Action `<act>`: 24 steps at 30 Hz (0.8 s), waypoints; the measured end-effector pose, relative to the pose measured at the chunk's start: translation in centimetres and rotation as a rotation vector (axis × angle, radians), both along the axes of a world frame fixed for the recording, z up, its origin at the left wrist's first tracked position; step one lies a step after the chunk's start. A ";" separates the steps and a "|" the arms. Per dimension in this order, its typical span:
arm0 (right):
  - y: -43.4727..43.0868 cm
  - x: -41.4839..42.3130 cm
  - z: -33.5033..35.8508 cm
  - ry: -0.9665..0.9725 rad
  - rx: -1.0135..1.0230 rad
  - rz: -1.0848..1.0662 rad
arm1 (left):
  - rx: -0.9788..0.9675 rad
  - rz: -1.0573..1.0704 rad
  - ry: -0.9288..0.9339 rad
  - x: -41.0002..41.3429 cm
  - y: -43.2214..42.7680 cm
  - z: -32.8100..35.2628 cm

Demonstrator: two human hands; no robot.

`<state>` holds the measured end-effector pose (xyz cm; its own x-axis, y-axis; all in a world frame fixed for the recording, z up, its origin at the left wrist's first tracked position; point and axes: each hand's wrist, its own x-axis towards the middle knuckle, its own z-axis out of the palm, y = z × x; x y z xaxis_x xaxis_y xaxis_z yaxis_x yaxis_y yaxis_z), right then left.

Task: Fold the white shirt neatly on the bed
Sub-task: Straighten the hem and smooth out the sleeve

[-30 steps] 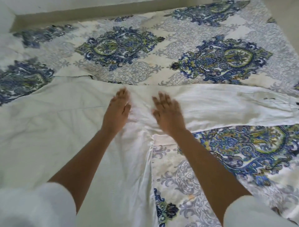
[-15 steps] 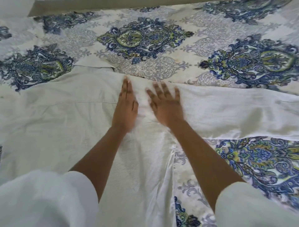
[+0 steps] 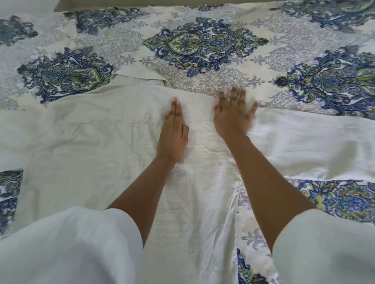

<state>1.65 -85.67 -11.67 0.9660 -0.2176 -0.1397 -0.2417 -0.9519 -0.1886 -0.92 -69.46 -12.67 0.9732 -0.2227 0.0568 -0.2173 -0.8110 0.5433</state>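
The white shirt (image 3: 97, 146) lies spread flat on the bed, its collar (image 3: 138, 78) at the far edge and one sleeve (image 3: 308, 148) stretched out to the right. My left hand (image 3: 173, 131) rests palm down on the shoulder area, fingers together, holding nothing. My right hand (image 3: 233, 113) lies flat near the shoulder seam where the sleeve begins, fingers spread and blurred by motion. Its fingertips reach past the shirt's far edge onto the bedspread.
The bedspread (image 3: 205, 46) is cream with blue and green paisley medallions and covers the whole bed. A strip of wall or headboard (image 3: 142, 2) shows at the very top. My own white sleeves fill the bottom corners.
Both hands have slid forward over the shirt and spread apart, the right one moving right toward the sleeve. The view has shifted closer and leftward.
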 end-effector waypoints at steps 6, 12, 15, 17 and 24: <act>-5.3 -6.8 -0.6 0.022 -0.134 0.195 | 0.451 -0.131 -0.019 0.8 -0.3 -0.1; -14.9 -9.8 1.3 -0.006 -0.019 -0.307 | 0.506 -0.265 -0.021 -0.9 -7.5 1.0; -10.7 -9.8 0.0 0.007 -0.062 0.070 | 0.427 -0.320 0.016 -2.3 -13.6 0.5; -11.8 -10.8 -1.0 0.021 -0.110 0.112 | 0.440 -0.288 0.003 -2.4 -14.3 -0.3; -26.8 -14.2 1.0 0.086 -0.183 -0.353 | 0.479 -0.212 0.043 -2.7 -16.4 0.6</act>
